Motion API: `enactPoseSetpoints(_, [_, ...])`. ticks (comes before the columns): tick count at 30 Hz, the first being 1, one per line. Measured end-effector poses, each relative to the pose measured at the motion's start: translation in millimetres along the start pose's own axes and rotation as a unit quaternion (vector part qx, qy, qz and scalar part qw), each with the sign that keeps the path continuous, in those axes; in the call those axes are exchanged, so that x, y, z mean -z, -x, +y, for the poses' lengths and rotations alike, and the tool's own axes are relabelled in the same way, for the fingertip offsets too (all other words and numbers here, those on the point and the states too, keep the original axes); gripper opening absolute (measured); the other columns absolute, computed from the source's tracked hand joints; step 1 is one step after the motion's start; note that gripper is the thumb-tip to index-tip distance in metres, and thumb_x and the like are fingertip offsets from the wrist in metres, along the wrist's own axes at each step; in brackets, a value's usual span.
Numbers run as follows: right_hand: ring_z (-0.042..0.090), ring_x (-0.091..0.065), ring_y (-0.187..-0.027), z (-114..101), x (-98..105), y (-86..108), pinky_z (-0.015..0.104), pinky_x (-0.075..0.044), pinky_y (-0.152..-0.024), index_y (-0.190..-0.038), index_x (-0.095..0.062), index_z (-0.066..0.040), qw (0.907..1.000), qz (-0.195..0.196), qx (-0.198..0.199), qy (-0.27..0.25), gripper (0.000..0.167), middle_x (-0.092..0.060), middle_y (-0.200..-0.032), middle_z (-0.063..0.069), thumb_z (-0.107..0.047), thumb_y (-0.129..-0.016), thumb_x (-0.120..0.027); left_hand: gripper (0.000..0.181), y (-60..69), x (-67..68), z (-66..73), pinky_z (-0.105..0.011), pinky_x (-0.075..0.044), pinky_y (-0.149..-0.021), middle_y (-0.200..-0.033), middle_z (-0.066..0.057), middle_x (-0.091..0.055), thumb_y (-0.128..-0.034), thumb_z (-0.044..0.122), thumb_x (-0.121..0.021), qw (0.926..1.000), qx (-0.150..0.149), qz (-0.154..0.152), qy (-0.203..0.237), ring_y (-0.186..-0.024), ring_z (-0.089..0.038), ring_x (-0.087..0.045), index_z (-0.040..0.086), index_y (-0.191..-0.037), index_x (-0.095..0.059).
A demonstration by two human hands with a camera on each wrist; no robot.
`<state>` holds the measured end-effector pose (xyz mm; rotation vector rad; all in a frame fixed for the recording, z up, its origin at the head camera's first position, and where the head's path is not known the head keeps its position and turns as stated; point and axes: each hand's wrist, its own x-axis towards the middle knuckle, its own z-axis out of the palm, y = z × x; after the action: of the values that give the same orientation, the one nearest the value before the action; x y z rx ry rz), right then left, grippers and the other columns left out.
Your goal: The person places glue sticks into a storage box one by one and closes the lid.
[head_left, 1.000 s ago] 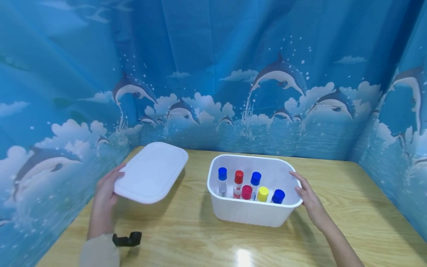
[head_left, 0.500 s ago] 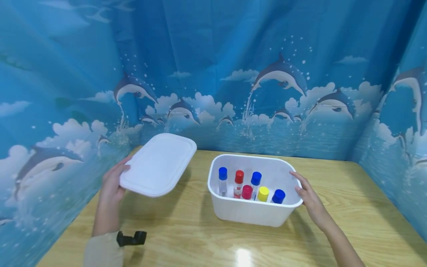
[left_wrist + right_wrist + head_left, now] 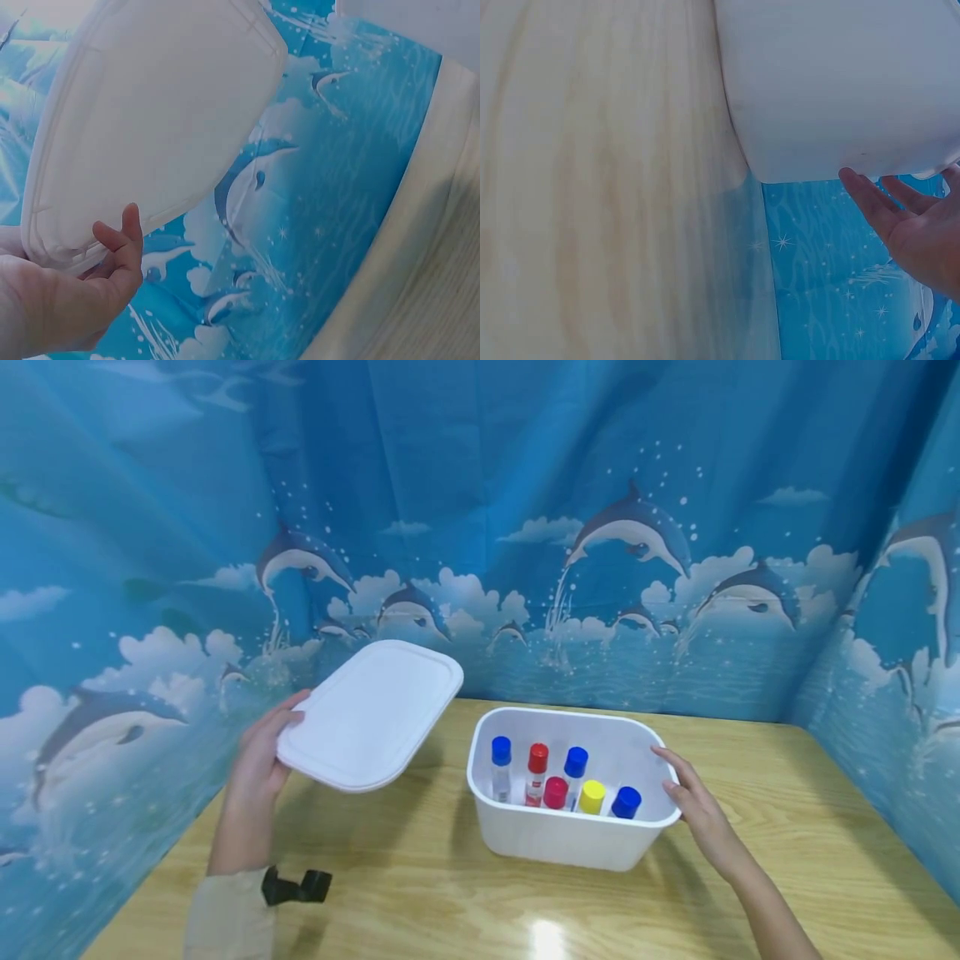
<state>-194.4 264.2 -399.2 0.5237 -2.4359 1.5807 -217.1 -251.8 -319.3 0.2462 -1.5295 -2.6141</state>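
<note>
My left hand point(image 3: 262, 747) grips the near left corner of a white plastic lid point(image 3: 375, 714), which hangs tilted above the table. In the left wrist view the lid's underside point(image 3: 165, 112) shows, with fingers curled at its edge. To the right stands a white plastic bin point(image 3: 562, 839) without a cover. Inside it are several bottles with blue, red and yellow caps, among them a red-capped bottle point(image 3: 537, 760) and a yellow-capped one point(image 3: 592, 797). My right hand point(image 3: 697, 810) holds the bin's right rim, thumb and fingers at the edge. The right wrist view shows this hand point(image 3: 922, 221) under the bin's wall.
The bin rests on a wooden table point(image 3: 420, 893). A blue curtain printed with dolphins point(image 3: 480, 527) hangs behind the table and along both sides. A black strap mount point(image 3: 296, 887) sits on my left wrist.
My left hand has raised the lid and carried it rightward and farther back, toward the bin. The right hand, bin and bottles stay in place.
</note>
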Motion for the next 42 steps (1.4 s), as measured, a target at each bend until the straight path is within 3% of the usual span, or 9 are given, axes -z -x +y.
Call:
enactPoseSetpoints(4, [0.002, -0.044, -0.105, -1.2, -0.3, 0.4, 0.029, -0.050, -0.070, -0.142, -0.027, -0.008, 0.9999, -0.005, -0.007, -0.006, 0.043, -0.021, -0.142, 0.027, -0.015, -0.101, -0.031, 0.050, -0.3, -7.5, 0.4, -0.023, -0.047, -0.083, -0.149, -0.005, -0.023, -0.0941, 0.003, -0.047, 0.9998, 0.004, -0.001, -0.018, -0.091, -0.006, -0.061, 0.011, -0.141, -0.034])
enactPoseSetpoints(8, [0.022, -0.043, -0.111, -1.9, -0.1, 0.0, 0.029, -0.050, -0.071, -0.143, -0.025, -0.008, 0.9998, -0.009, -0.019, -0.005, 0.043, -0.020, -0.143, 0.027, -0.016, -0.101, -0.031, 0.049, -0.7, -14.3, -0.5, -0.023, -0.047, -0.082, -0.150, -0.006, -0.021, -0.0945, 0.003, -0.045, 0.9991, 0.007, -0.007, -0.041, -0.091, -0.005, -0.060, 0.010, -0.142, -0.033])
enactPoseSetpoints(11, [0.036, -0.039, -0.113, -1.9, 0.1, -0.2, 0.029, -0.049, -0.071, -0.143, -0.025, -0.007, 0.9997, -0.011, -0.022, -0.006, 0.043, -0.019, -0.144, 0.027, -0.016, -0.101, -0.030, 0.048, -1.5, -18.6, -1.6, -0.022, -0.049, -0.078, -0.149, -0.008, -0.021, -0.0936, 0.001, -0.045, 0.9992, 0.005, -0.025, -0.031, -0.090, -0.008, -0.062, 0.009, -0.140, -0.037])
enactPoseSetpoints(16, [0.022, -0.042, -0.112, -2.4, 0.2, 0.6, 0.027, -0.049, -0.071, -0.142, -0.026, -0.007, 0.9998, -0.008, -0.020, -0.003, 0.043, -0.019, -0.144, 0.026, -0.016, -0.101, -0.031, 0.041, -2.5, -25.6, -4.9, -0.023, -0.051, -0.074, -0.146, -0.011, -0.029, -0.0926, -0.001, -0.046, 0.9978, -0.003, -0.063, -0.020, -0.090, -0.013, -0.063, 0.009, -0.133, -0.047])
enactPoseSetpoints(20, [0.007, -0.040, -0.109, -1.9, 0.8, 1.2, 0.027, -0.049, -0.072, -0.143, -0.026, -0.007, 0.9997, -0.007, -0.021, 0.000, 0.043, -0.019, -0.144, 0.025, -0.017, -0.101, -0.031, 0.047, -4.7, -31.0, -7.3, -0.023, -0.051, -0.073, -0.131, -0.009, -0.045, -0.0935, -0.002, -0.043, 0.9950, -0.011, -0.094, -0.031, -0.088, -0.014, -0.063, 0.002, -0.140, -0.033])
enactPoseSetpoints(25, [0.019, -0.042, -0.112, -0.7, 0.8, 1.1, 0.027, -0.049, -0.072, -0.143, -0.025, -0.007, 0.9998, -0.009, -0.019, -0.003, 0.044, -0.019, -0.144, 0.025, -0.018, -0.101, -0.031, 0.049, -5.5, -38.0, -8.5, -0.022, -0.052, -0.070, -0.114, -0.002, -0.054, -0.0942, -0.003, -0.041, 0.9916, -0.016, -0.123, -0.036, -0.086, -0.014, -0.063, -0.004, -0.141, -0.026])
enactPoseSetpoints(28, [0.027, -0.041, -0.113, -0.9, 0.4, 1.0, 0.028, -0.049, -0.072, -0.143, -0.026, -0.007, 0.9998, -0.009, -0.017, -0.004, 0.043, -0.019, -0.144, 0.026, -0.018, -0.101, -0.031, 0.047, -6.2, -42.5, -9.5, -0.022, -0.052, -0.071, -0.119, -0.003, -0.055, -0.0941, -0.003, -0.040, 0.9905, -0.014, -0.130, -0.043, -0.087, -0.014, -0.063, -0.005, -0.140, -0.028])
enactPoseSetpoints(34, [0.003, -0.042, -0.107, -2.3, 0.9, 0.7, 0.027, -0.049, -0.072, -0.143, -0.025, -0.008, 0.9996, -0.010, -0.024, -0.008, 0.044, -0.019, -0.144, 0.025, -0.019, -0.101, -0.031, 0.049, -8.0, -52.1, -12.5, -0.023, -0.051, -0.075, -0.138, -0.012, -0.040, -0.0944, -0.001, -0.040, 0.9876, -0.005, -0.139, -0.073, -0.091, -0.013, -0.063, -0.004, -0.141, -0.026])
enactPoseSetpoints(42, [0.043, -0.035, -0.117, -3.7, 0.1, -0.7, 0.027, -0.048, -0.073, -0.143, -0.023, -0.007, 0.9990, -0.015, -0.039, -0.014, 0.045, -0.016, -0.145, 0.025, -0.023, -0.101, -0.031, 0.050, -10.7, -62.7, -18.2, -0.026, -0.050, -0.078, -0.140, -0.017, -0.036, -0.0921, 0.001, -0.045, 0.9846, -0.007, -0.151, -0.087, -0.094, -0.016, -0.062, -0.002, -0.140, -0.032])
